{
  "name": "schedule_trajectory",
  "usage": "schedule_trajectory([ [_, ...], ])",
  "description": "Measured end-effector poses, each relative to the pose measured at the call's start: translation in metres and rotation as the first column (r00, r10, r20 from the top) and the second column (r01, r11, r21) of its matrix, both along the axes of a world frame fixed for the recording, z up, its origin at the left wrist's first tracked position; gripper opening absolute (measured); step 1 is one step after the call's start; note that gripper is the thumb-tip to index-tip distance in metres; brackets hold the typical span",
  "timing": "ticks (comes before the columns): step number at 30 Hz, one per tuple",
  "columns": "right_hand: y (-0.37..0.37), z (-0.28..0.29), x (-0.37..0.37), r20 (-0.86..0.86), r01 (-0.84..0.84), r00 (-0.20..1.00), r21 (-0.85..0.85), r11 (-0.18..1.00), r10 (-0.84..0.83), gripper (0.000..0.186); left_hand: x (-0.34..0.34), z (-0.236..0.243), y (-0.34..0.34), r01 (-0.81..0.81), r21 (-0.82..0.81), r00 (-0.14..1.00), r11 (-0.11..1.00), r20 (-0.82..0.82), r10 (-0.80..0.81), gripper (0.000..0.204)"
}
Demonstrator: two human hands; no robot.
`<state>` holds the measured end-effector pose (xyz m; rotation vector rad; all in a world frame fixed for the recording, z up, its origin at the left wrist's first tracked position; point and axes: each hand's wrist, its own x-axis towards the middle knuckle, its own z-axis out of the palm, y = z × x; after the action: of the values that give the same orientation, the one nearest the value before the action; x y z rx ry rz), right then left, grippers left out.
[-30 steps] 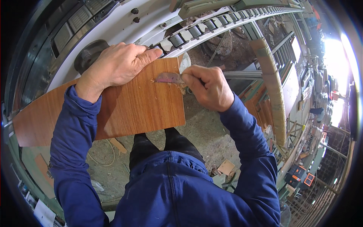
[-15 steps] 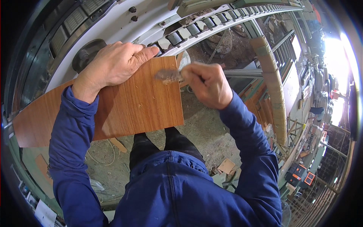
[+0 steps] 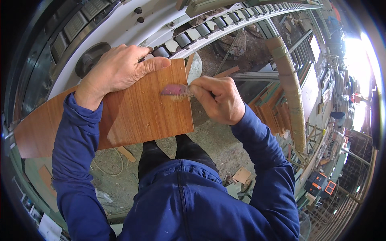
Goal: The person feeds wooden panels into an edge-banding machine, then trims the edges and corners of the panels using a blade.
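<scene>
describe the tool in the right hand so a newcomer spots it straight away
Find the long wood-grained board. Near its right end, the right hand holds a small flat tool. Its pinkish face sets it apart from the orange-brown board.

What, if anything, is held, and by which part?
The right hand grips a pinkish tool by its right end; the left hand lies over the board at its far edge, grip unclear.

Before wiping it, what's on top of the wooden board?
The board bears pale flecks and the left hand; the pinkish tool in the right hand is on or just above it. Surface beneath these is hidden.
</scene>
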<state>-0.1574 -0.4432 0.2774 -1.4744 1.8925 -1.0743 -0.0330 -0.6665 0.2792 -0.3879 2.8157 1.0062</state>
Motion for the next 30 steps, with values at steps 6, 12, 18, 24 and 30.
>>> schedule_trajectory([
  [6,0.018,0.002,0.009,0.005,-0.007,1.000,0.025,1.000,0.007,0.009,0.001,0.000,0.001,-0.011,0.034,1.000,0.999,-0.007,0.011,0.073],
  [12,0.008,-0.004,0.001,0.006,-0.005,1.000,-0.050,0.999,0.005,0.010,0.000,0.000,0.001,-0.003,0.013,1.000,1.000,0.002,0.003,0.071],
  [18,0.009,-0.003,0.006,0.014,-0.010,1.000,-0.051,0.999,0.010,0.008,0.000,0.000,0.000,0.000,0.016,1.000,1.000,-0.027,0.001,0.072],
  [24,0.022,0.003,0.014,-0.011,-0.034,0.999,-0.010,0.999,0.034,0.006,0.001,-0.003,-0.001,-0.007,0.036,1.000,0.999,-0.015,0.007,0.072],
  [30,0.043,0.002,0.029,-0.022,-0.084,0.996,-0.026,0.996,0.084,0.004,0.002,-0.002,0.000,-0.004,0.025,1.000,1.000,-0.007,0.004,0.071],
])
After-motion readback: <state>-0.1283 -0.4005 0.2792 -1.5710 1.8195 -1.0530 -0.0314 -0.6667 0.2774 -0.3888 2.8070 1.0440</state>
